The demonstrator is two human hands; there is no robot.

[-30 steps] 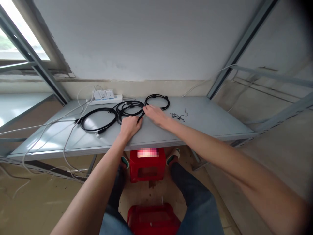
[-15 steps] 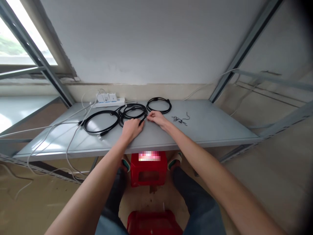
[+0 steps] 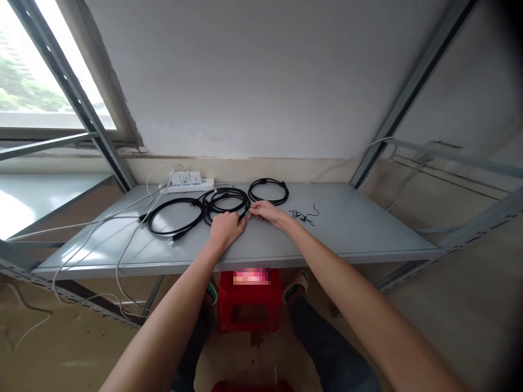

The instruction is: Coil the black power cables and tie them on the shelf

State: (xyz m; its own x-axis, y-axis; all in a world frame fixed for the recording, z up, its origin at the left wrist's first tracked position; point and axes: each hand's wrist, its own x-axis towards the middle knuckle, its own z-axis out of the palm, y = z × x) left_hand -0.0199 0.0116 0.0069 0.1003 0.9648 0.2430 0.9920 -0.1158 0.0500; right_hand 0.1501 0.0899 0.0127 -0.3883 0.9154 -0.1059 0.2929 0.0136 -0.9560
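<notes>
"What's near us on the surface (image 3: 359, 228)?"

"Our left hand (image 3: 225, 227) covers the middle black cable loop (image 3: 227, 195) at six o'clock; we can't tell how tight it grips."

"And our right hand (image 3: 257, 211)?"

"Pinched narrow, by the loop's three o'clock edge; we can't tell if it holds anything."

"Past that?"

"Black ties (image 3: 303, 219) at three, another loop (image 3: 267, 202) at two, a white plug strip (image 3: 188, 188) at ten."
</notes>
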